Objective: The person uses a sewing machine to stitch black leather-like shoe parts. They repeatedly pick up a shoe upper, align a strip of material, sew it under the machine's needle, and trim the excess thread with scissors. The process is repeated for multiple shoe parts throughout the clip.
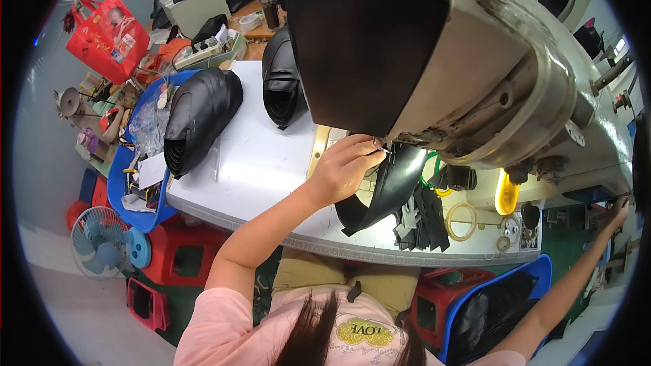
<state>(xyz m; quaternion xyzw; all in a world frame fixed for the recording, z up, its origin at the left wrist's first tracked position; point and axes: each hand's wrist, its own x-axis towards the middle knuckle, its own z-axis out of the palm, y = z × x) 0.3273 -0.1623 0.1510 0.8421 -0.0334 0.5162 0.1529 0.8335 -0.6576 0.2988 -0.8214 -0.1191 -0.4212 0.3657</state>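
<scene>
Black leather strip [383, 193] hangs off table edge [271, 227], top end at needle | L hand [346, 166] pinches it there, prob. to steady | R hand [616, 215] far right, grip not visible | leather stacks [200, 118] behind, within reach

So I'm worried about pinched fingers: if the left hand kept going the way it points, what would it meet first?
Probably the needle area under the grey sewing machine head; depth is unclear.

Right hand [618, 213] dim and small at the picture's rim, grip unclear, needle area hidden beneath sewing machine head [434, 54], left hand [346, 166] fingertips partly hidden there
</scene>
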